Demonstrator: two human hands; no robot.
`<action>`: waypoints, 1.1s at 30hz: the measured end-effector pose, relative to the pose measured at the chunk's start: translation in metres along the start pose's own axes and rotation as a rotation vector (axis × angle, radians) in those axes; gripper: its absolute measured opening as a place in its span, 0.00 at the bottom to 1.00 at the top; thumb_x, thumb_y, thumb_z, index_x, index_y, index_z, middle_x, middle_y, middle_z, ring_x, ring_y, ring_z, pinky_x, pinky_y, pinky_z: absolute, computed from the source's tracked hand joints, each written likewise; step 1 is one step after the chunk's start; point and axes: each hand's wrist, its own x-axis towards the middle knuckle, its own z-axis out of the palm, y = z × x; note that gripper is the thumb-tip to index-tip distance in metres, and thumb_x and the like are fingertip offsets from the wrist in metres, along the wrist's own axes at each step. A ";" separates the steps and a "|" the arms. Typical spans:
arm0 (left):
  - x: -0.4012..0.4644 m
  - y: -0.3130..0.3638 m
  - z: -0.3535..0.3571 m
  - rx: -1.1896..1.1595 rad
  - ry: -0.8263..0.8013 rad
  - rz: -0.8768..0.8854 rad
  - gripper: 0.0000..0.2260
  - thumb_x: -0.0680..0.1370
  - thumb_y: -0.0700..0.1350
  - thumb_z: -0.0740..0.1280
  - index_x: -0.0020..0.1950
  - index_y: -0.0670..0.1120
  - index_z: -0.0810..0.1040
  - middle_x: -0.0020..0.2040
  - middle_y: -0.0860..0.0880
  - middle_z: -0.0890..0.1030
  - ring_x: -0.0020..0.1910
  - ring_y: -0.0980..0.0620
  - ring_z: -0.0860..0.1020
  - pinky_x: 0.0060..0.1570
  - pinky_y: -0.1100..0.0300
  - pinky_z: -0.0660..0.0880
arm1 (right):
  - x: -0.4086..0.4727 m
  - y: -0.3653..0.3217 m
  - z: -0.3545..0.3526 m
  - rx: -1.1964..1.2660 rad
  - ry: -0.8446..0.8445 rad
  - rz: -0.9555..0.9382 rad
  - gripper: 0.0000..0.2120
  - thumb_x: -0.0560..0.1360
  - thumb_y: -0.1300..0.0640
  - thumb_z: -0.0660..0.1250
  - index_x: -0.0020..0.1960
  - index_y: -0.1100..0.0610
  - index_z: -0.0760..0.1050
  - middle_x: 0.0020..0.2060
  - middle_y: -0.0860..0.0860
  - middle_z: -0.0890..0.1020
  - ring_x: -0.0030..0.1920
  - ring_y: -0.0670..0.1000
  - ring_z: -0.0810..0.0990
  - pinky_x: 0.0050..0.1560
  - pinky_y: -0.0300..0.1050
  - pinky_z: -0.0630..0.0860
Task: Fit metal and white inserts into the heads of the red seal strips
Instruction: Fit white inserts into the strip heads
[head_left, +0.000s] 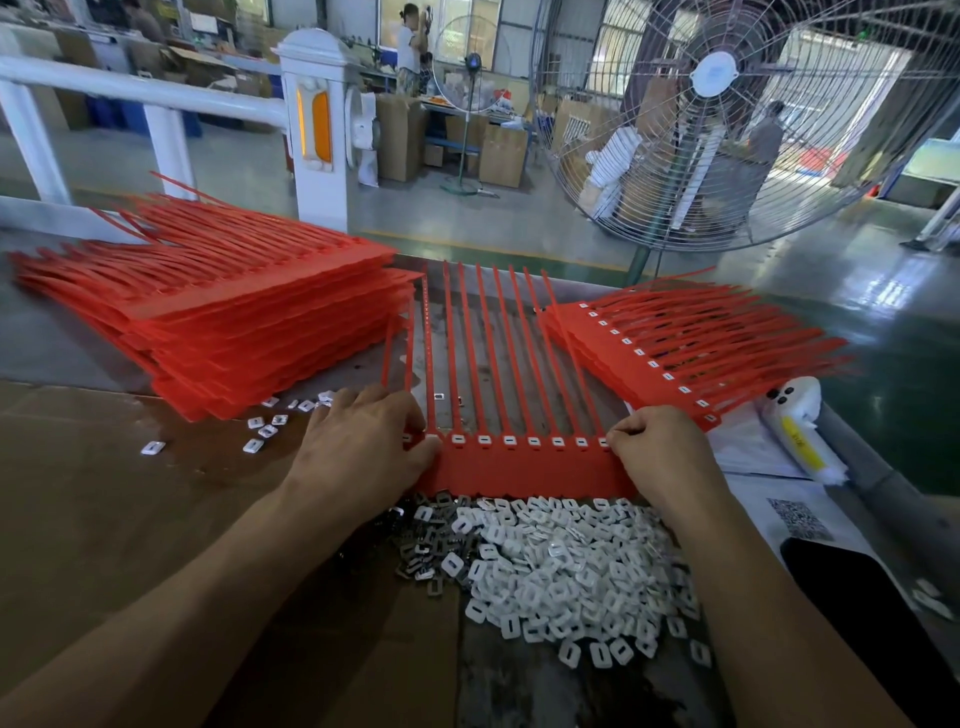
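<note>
A red seal strip sheet (524, 470) lies flat before me, its tails pointing away. White inserts (508, 440) sit in several of its heads in a row. My left hand (363, 441) rests on the sheet's left end, fingertips pressing at the leftmost heads. My right hand (657, 441) has curled fingers pinching the sheet's right end. A heap of loose white inserts (576, 566) lies just in front of the sheet, with metal inserts (421, 551) heaped to its left.
A tall stack of red strip sheets (234, 322) sits at the left. A smaller stack with fitted inserts (675, 353) lies at the right. Loose inserts (265, 428) are scattered left. A white device (795, 431), a dark phone (872, 613) and a big fan (727, 119) stand right.
</note>
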 end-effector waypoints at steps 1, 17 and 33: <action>0.000 0.000 0.000 0.003 0.000 0.000 0.14 0.78 0.65 0.64 0.58 0.59 0.76 0.59 0.55 0.75 0.63 0.50 0.70 0.66 0.49 0.66 | 0.000 0.000 0.000 -0.009 -0.003 0.001 0.09 0.78 0.59 0.68 0.43 0.61 0.84 0.36 0.56 0.84 0.40 0.57 0.82 0.44 0.52 0.80; -0.001 0.001 -0.002 -0.008 0.006 -0.007 0.14 0.78 0.64 0.64 0.58 0.59 0.76 0.61 0.54 0.76 0.64 0.48 0.70 0.68 0.48 0.65 | -0.004 -0.001 0.003 0.078 -0.006 0.067 0.05 0.78 0.51 0.72 0.43 0.49 0.82 0.40 0.47 0.84 0.44 0.51 0.82 0.49 0.53 0.80; -0.001 0.003 -0.005 -0.007 -0.014 -0.014 0.14 0.78 0.64 0.64 0.58 0.59 0.76 0.61 0.55 0.76 0.65 0.50 0.69 0.69 0.47 0.67 | -0.010 -0.001 0.007 0.085 0.044 0.050 0.08 0.79 0.46 0.69 0.46 0.49 0.80 0.39 0.45 0.82 0.43 0.49 0.80 0.47 0.52 0.79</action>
